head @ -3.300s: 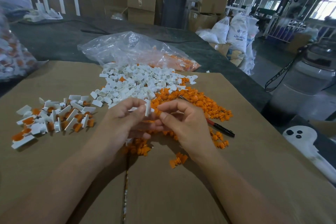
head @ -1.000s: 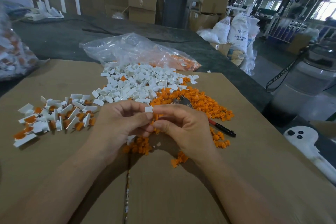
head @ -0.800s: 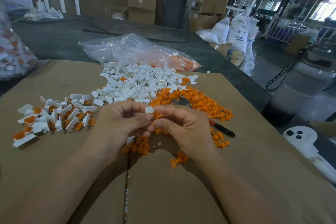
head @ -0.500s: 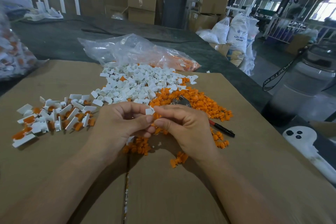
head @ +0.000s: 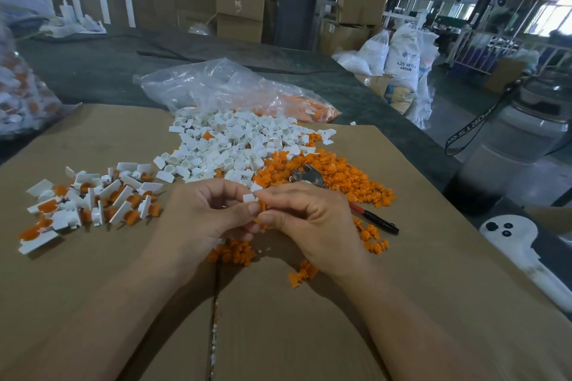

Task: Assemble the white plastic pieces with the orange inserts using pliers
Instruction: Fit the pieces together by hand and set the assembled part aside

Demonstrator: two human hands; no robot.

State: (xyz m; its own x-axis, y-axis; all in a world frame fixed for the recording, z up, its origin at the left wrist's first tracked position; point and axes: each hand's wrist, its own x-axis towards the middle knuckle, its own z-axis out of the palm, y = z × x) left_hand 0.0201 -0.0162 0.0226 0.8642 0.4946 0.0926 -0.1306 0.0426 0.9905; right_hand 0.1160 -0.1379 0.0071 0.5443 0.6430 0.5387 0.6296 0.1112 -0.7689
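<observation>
White piece [head: 250, 197] pinched by left hand [head: 202, 219] just above the cardboard [head: 123, 272], with orange insert [head: 263, 206] pinched by right hand [head: 312, 226] pressing into it: seating step, probably calling next for the pliers [head: 309, 178] lying among loose inserts [head: 343, 175].

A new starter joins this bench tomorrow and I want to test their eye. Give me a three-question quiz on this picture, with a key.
1. True or false: the right hand holds the pliers.
2. Where do the assembled pieces lie? A) left of the left hand; B) in the right hand; C) on top of the pliers.
3. Fill the gap: between them, the hands pinch one white piece and one ______ insert.

Key: 1 false, the pliers lie on the cardboard. 2 A. 3 orange.
</observation>
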